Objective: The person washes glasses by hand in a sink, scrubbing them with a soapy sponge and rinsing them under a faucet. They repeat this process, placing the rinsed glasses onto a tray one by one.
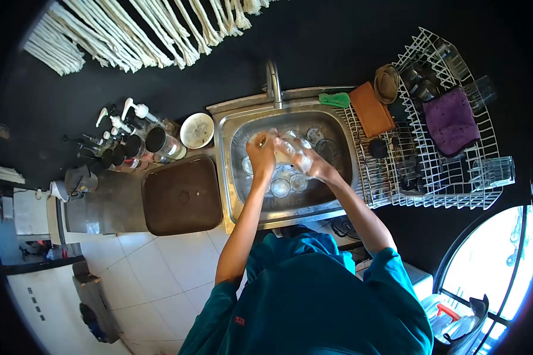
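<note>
Both of my hands are over the metal sink, close together. My left hand has its fingers curled round something I cannot make out. Soapy foam covers my right hand, whose fingers are bent and partly smeared by motion, touching or nearly touching the left. Between the hands is a whitish, foamy area; any object there is hidden. Several round clear glasses lie in the sink below and around the hands. The faucet stands behind them at the sink's back edge.
A brown tray and a white bowl are left of the sink, with pump bottles and jars beyond. To the right are a green sponge, a brown cloth, and a white wire rack holding glasses and a purple cloth.
</note>
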The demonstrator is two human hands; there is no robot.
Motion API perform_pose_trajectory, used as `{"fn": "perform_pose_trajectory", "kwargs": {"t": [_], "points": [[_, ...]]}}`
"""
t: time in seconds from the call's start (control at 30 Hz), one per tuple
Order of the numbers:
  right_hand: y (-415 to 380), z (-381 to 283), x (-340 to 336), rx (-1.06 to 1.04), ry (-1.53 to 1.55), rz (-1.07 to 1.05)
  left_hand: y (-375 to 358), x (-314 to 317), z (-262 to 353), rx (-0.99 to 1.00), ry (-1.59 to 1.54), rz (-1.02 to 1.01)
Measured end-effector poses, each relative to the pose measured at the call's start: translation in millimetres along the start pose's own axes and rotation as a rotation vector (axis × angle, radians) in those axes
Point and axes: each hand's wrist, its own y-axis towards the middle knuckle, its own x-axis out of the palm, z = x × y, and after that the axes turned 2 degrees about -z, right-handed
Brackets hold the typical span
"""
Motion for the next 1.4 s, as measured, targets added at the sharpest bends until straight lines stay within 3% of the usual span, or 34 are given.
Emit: {"fn": "perform_pose_trajectory", "kwargs": {"t": [0.07, 0.1, 0.17, 0.2, 0.23, 0.27, 0.3, 0.37, 0.4, 0.43, 0.47, 0.53, 0.57, 0.6, 0.67, 0.7, 0.73, 0.8, 0.83, 0.93, 1.0, 1.07, 1.13, 1.2, 1.23, 1.27, 1.33, 1.37, 1.4], "points": [[6.7, 15.0, 2.5, -0.042, 0.748, -0.002, 0.4, -0.2, 0.2, 0.256, 0.277, 0.012], [14.0, 13.5, 7.1, -0.232, 0.161, 0.087, -0.4, 1.7, 0.4, 0.256, 0.281, 0.006], [14.8, 6.6, 23.8, -0.316, 0.114, 0.171, -0.1, 6.6, 1.6, 0.440, 0.101, 0.173], [16.6, 1.1, 30.7, -0.394, 0.065, 0.246, -1.2, 9.9, 4.8, 0.442, 0.105, 0.172], [21.3, -6.1, 34.1, -0.300, -0.282, 0.280, -3.4, 14.5, 9.0, 0.203, -0.228, 0.236], [16.1, -16.3, 38.5, -0.243, -0.345, 0.263, -4.7, 17.1, 11.0, -0.046, -0.556, 0.294], [14.6, -16.5, 40.0, -0.139, -0.321, 0.227, -2.3, 10.8, 12.0, -0.162, -0.548, 0.206], [12.3, -20.4, 43.9, -0.039, -0.299, 0.186, -1.7, 2.0, 11.3, -0.155, -0.586, 0.140], [9.6, -30.4, 49.7, -0.177, 0.093, 0.244, -2.6, 1.3, 13.2, -0.155, -0.618, 0.069], [7.6, -35.6, 55.1, -0.308, 0.489, 0.297, -0.4, 6.2, 18.3, -0.165, -0.567, 0.183], [10.2, -27.0, 57.5, -0.300, 0.491, 0.299, -1.4, 4.0, 14.5, -0.172, -0.567, 0.186], [31.1, -26.0, 54.2, -0.051, 1.266, 0.320, 4.4, -0.5, 13.7, -0.031, -0.919, -0.150], [30.5, -29.5, 54.3, 0.055, 1.246, 0.392, 5.9, -2.1, 12.9, -0.048, -1.026, -0.276], [29.2, -17.6, 57.3, 0.054, 1.249, 0.392, 5.2, -1.7, 13.1, -0.049, -1.023, -0.276], [24.2, 25.6, 62.2, 0.012, 0.956, 0.422, 2.0, 5.3, 13.1, 0.041, -0.853, -0.325], [23.1, 35.0, 59.9, 0.236, 0.674, 0.523, -6.6, 10.5, 13.7, 0.022, -0.704, -0.211], [7.8, 19.8, 61.3, -0.122, 0.026, 0.441, -7.8, 14.3, 3.9, 0.049, -0.606, -0.146], [11.4, 18.5, 67.6, -0.153, -0.055, 0.437, -15.5, 13.6, -6.3, -0.112, -0.524, -0.116], [18.3, 17.8, 65.8, 0.008, 0.078, 0.409, -17.3, 15.4, -6.8, -0.135, -0.595, -0.107], [18.7, 6.6, 61.3, -0.004, 0.009, 0.330, -0.5, 6.2, -10.4, -0.278, -0.538, 0.036], [25.6, 19.6, 68.5, -0.036, 0.126, 0.329, -1.7, -2.9, -14.1, -0.172, -0.471, 0.034], [31.9, 4.2, 61.2, 0.188, 1.135, 0.443, -15.6, -1.3, -10.3, -0.242, -0.831, -0.233], [26.1, 15.8, 63.1, 0.132, 1.245, 0.531, -5.2, -7.9, -37.3, -0.361, -1.000, -0.340], [21.5, 7.8, 62.9, 0.165, 1.366, 0.564, -7.8, -4.2, -29.6, -0.175, -0.795, -0.349], [19.8, 2.5, 61.6, -0.138, 1.386, 0.452, -7.4, -2.7, -25.6, -0.127, -0.687, -0.366], [23.1, 5.0, 51.5, 0.190, 1.430, 0.519, -6.3, -2.1, -19.8, -0.032, -0.583, -0.435], [25.0, -7.2, 47.0, 0.119, 1.060, 0.583, -8.3, 8.3, -10.5, 0.005, -0.598, -0.371], [25.1, -13.6, 40.3, 0.155, 0.702, 0.564, -7.9, 8.7, -8.1, 0.003, -0.597, -0.371], [26.5, -24.3, 32.7, 0.188, 0.346, 0.532, -5.8, 7.3, -6.0, -0.037, -0.521, -0.208]]}}
